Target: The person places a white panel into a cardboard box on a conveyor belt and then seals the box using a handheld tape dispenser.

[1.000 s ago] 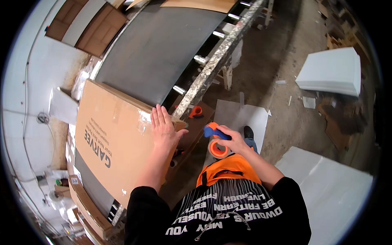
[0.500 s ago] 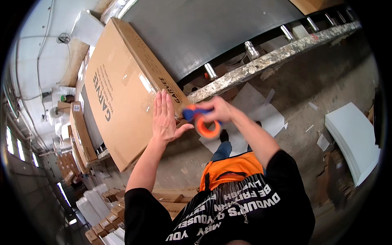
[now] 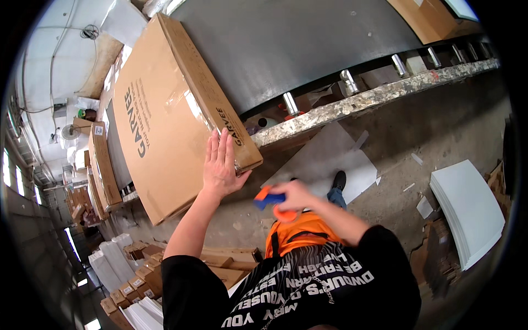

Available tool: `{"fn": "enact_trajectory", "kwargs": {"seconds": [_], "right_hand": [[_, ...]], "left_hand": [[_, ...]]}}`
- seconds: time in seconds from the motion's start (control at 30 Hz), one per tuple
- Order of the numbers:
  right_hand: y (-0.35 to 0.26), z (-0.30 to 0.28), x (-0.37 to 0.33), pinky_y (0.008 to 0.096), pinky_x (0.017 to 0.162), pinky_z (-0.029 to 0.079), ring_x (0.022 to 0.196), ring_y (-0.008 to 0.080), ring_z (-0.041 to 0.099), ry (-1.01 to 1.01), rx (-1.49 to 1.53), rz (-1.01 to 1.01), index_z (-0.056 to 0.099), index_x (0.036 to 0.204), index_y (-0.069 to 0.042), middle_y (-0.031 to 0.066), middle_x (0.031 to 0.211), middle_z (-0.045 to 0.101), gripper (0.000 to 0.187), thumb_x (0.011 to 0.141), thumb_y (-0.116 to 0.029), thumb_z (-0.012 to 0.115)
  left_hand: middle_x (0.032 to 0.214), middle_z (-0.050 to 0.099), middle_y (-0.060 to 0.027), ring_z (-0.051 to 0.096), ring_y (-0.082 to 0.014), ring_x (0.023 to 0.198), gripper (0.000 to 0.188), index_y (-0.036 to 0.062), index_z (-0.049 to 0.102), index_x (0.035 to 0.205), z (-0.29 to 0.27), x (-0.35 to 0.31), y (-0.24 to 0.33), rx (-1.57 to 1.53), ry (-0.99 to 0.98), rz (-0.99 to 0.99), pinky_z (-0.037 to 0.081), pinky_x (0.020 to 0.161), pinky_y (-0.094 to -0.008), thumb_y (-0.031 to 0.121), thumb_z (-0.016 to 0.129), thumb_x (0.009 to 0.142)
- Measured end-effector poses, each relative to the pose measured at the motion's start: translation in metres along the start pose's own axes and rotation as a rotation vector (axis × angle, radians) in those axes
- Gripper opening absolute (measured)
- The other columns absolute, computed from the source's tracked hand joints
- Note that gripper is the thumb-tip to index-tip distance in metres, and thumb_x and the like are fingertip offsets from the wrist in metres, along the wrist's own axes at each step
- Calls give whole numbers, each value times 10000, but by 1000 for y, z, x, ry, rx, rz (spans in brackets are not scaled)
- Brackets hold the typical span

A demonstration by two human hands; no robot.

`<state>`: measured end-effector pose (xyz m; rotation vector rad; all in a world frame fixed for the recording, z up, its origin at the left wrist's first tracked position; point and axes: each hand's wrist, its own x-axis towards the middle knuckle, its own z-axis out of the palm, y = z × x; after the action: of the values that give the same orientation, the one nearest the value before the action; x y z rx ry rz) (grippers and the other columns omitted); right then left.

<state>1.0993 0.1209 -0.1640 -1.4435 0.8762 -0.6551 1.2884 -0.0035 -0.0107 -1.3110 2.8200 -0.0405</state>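
Note:
A large flat brown cardboard box (image 3: 157, 121) lies on the conveyor, with strips of clear tape shining near its closest corner. My left hand (image 3: 221, 170) is flat with fingers stretched out, resting against the box near that corner. In my right hand (image 3: 295, 196) is a blue and orange tape dispenser (image 3: 269, 198), gripped by its handle. The dispenser is held in front of my waist, apart from the box. Part of its handle is hidden by my fingers.
A dark conveyor belt (image 3: 291, 44) with metal rollers and a worn edge rail (image 3: 374, 93) runs to the upper right, carrying another open box (image 3: 429, 22). White sheets (image 3: 467, 212) are stacked at right; paper (image 3: 330, 159) lies on the floor. More cartons (image 3: 137, 283) stand lower left.
My right hand has drawn the tape dispenser back from the box corner toward my waist. My left hand stays on the box. One foot has stepped to the right.

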Motion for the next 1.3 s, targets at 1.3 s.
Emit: {"fn": "enact_trajectory", "kwargs": {"seconds": [1.3], "right_hand": [[129,-132,-458,349,755,521,816,187,643,2346,457,910,680,1148,-108,56,999,685,472,679,-140,720]], "left_hand": [[1356,449,-234,344,-485,1309,643,10,530,1231,-35,-11,0,62,-14,69,302,1062,-606,433,696,776]]}}
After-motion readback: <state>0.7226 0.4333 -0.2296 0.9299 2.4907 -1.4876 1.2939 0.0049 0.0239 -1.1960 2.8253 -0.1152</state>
